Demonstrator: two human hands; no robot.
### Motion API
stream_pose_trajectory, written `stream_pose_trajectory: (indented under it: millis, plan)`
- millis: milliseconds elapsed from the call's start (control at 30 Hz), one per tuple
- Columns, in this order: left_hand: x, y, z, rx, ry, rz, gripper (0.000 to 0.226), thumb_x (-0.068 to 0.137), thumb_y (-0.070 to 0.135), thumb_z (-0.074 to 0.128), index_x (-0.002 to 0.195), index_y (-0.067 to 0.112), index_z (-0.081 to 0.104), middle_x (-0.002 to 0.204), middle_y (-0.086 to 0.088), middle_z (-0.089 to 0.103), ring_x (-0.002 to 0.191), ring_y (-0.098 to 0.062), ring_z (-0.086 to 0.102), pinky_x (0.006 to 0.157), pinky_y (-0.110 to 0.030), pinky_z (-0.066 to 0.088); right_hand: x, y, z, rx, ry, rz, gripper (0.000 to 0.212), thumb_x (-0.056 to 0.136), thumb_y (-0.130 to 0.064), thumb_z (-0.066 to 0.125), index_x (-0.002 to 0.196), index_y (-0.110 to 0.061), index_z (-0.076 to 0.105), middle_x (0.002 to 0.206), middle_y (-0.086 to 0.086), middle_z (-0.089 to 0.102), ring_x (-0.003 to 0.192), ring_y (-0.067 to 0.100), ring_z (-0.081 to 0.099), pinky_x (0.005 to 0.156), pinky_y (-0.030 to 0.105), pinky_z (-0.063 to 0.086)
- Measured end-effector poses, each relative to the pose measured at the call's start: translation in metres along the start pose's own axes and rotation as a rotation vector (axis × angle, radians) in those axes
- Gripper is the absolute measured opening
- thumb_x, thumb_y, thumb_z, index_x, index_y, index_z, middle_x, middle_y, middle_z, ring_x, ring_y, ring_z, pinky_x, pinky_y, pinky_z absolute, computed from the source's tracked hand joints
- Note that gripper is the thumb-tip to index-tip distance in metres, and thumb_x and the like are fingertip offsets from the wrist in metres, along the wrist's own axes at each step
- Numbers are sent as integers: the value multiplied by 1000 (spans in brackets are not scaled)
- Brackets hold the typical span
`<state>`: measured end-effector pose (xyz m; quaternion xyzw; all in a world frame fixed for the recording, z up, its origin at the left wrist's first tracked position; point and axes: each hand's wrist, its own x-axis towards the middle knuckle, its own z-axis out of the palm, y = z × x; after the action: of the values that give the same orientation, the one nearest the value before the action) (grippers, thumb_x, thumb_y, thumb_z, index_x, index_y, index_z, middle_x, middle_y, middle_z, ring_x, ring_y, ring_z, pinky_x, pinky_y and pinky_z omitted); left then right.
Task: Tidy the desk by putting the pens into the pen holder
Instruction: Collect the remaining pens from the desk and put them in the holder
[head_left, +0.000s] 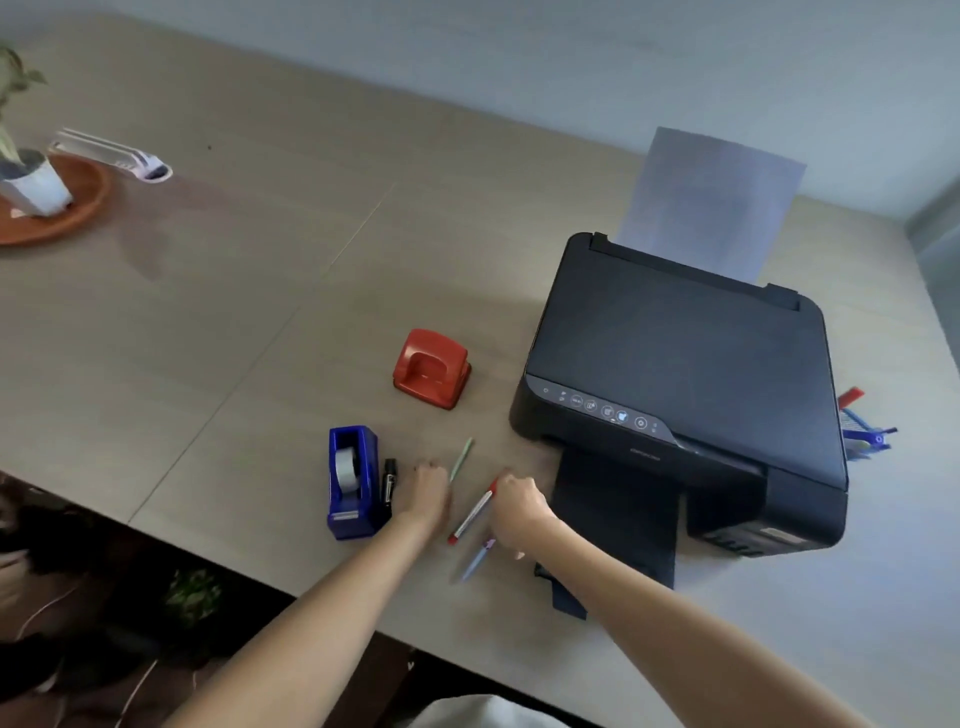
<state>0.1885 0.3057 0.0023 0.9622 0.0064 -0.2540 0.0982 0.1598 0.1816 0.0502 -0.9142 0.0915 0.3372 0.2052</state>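
— Near the front edge of the desk (218, 322), what do the hands show?

— Left hand (427, 491): palm down on the desktop, fingers curled, fingertips beside the lower end of a pale green pen (461, 459); whether it grips anything cannot be told. Right hand (515, 512): loosely fisted around the upper end of a red-capped pen (471, 512), which slants down to the left. A light blue pen (477, 559) lies just below that hand.

— Next items outward?

— Black marker (388, 480), lying against the right side of a blue tape dispenser (352, 483), just left of the left hand. Red hole punch (431, 368), farther back, apart from both. Black printer (680, 389), right of the hands, its output tray extended toward the desk edge, a sheet of paper (711, 202) standing in the rear feed.

— And the pen holder?

— Blue pen holder (865, 431), mostly hidden behind the printer's right side, well apart from the pens.

— Surface and room?

— Beige wood-grain top with thin seams. Far left: potted plant (31, 176) on an orange saucer (78, 208), a white object beside it, too blurred to name. Pale wall (519, 62) behind; dark floor below the near edge.
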Motion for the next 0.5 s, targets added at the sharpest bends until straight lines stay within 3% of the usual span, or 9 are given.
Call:
stream_pose_trajectory:
  millis: [100,200,267,367,500]
  plan:
    - [3,-6,7,-3,-3,22,37,95,-3,32,127,-3,51,129,-20,56,115,-35,59,94,-41,48,13,-8,19,3,15,132,57,85,-1,57,135,0,30,130,17,52,118,35,56,90,41,51]
    - [-6,-12,11,-74,37,4,34,98,1,29,122,-3,53,122,-19,61,109,-34,63,87,-38,51,18,-8,31,117,89,210,46,89,-2,40,134,-5,28,124,18,57,114,39,57,87,46,50]
    - [-17,-21,16,-127,139,-35,26,100,6,33,115,-1,53,116,-17,63,103,-30,65,81,-34,53,21,-8,37,163,148,233,36,91,-1,34,126,-6,31,120,20,59,112,39,58,89,45,48]
    - [-35,-31,28,-114,243,-93,24,97,8,40,113,0,55,119,-16,57,105,-28,58,83,-30,51,18,-10,39,311,273,258,28,90,-4,32,118,-7,30,116,21,60,105,40,59,84,44,47]
    - [-38,-25,33,-107,262,-118,7,72,-3,68,79,-7,67,109,-30,62,91,-40,65,68,-40,59,18,-19,32,575,310,357,45,91,-8,27,135,-9,16,122,16,51,98,34,51,79,44,43]
